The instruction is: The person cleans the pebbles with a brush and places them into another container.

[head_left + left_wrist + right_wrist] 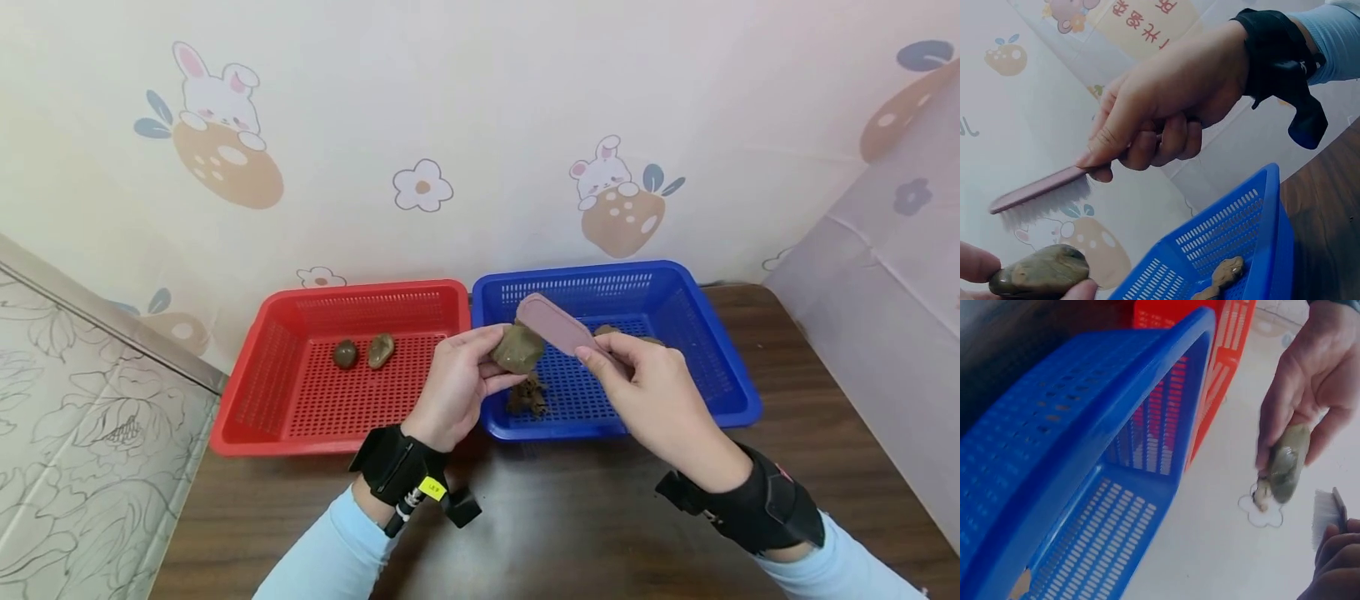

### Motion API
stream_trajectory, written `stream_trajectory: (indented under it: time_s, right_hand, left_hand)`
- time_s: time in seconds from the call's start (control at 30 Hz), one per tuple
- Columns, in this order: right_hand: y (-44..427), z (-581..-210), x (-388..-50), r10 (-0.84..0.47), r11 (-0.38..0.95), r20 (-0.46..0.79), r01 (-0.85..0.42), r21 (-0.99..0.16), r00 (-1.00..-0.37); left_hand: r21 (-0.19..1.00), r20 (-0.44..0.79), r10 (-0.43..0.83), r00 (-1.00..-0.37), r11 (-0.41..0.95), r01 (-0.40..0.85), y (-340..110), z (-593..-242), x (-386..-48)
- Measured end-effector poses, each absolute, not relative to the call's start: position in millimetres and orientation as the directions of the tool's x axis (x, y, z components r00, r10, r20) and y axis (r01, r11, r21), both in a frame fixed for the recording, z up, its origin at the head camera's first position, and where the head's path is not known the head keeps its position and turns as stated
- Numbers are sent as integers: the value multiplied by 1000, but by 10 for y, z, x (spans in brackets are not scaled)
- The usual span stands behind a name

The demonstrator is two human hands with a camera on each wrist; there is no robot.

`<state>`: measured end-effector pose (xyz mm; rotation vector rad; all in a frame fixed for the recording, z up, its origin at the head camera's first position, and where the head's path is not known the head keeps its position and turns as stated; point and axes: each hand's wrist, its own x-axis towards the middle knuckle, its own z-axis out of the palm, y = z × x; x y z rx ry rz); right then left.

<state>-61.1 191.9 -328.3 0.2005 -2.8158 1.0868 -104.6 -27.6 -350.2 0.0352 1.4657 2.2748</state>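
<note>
So, behind the left grip (459,385) a yellow tag (432,487) on the wrist strap (396,467) bears writing too small to read. That grip pinches a greenish stone (519,350); beside it, the right grip (658,390) is closed round a pink brush (557,325), a blue basket (573,432) below.

The left arm (333,537) and right arm (832,554) reach from the near side, slanting inward and far. The left hand (459,383) pinches between thumb and fingers; to its right, the right hand (660,387) grips, its fingers curled under its outstretched thumb.
</note>
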Motion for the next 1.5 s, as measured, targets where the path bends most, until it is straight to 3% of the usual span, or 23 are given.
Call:
stream_trajectory:
  time_s: [0.3, 0.67, 1.0, 1.5]
  right_hand:
    - [1939, -3336, -658, -98, 760, 124, -155, -632, -987]
    - [1956, -3188, -651, -85, 711, 175, -183, -679, -981]
    - [1921, -3311, -663, -88, 704, 137, -159, -692, -987]
    - [1888, -3275, -627, -73, 660, 140, -153, -736, -987]
  left_hand:
    - [930, -172, 368, -914, -246, -274, -245, -3550, -1066]
    - [915, -205, 316, -926, -273, -296, -247, -3517, -1109]
    - [809, -153, 370, -916, -485, -331, -225, -3479, -1096]
    - [738, -111, 306, -946, -612, -284, -185, -3423, -1129]
